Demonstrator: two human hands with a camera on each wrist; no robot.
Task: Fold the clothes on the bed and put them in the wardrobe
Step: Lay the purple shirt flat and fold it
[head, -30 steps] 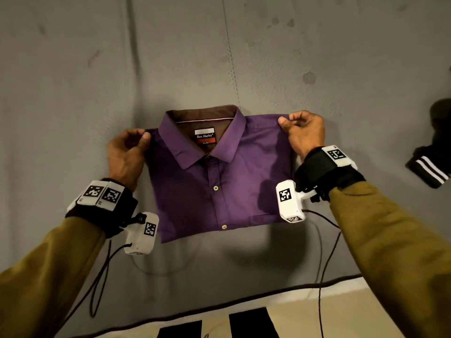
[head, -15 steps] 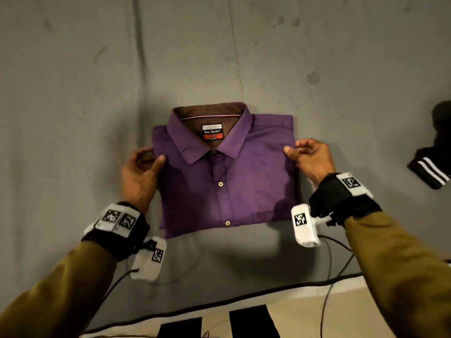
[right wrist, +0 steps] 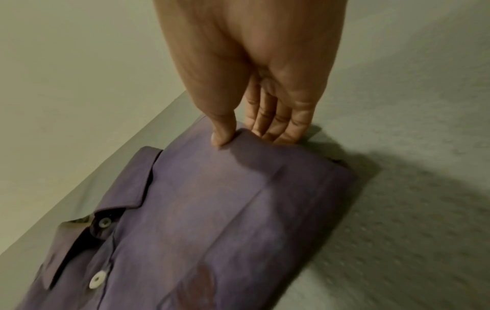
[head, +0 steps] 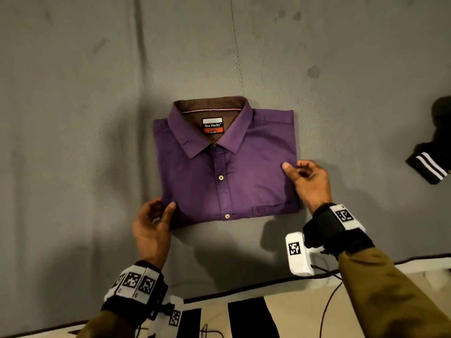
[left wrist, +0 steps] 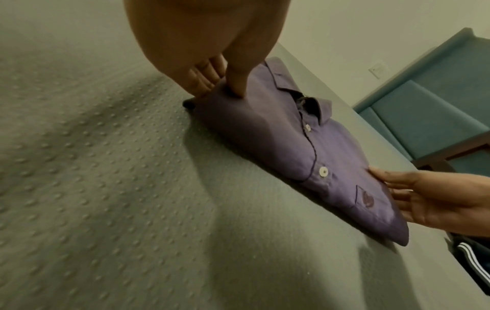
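A folded purple shirt lies flat on the grey bed cover, collar away from me and buttons up. My left hand pinches its near left corner, thumb on top and fingers tucked under the edge; the left wrist view shows this hand on the shirt. My right hand pinches the right edge about halfway down. In the right wrist view its thumb lies on the cloth and its fingers run under the raised edge.
A black garment with white stripes lies at the bed's right side. The bed's near edge with dark piping runs below my wrists, with a black-striped floor and cables beyond it. A teal padded panel stands behind the bed.
Both hands have slid from the shirt's shoulder corners down along its sides toward me. The shirt has stayed flat on the bed.
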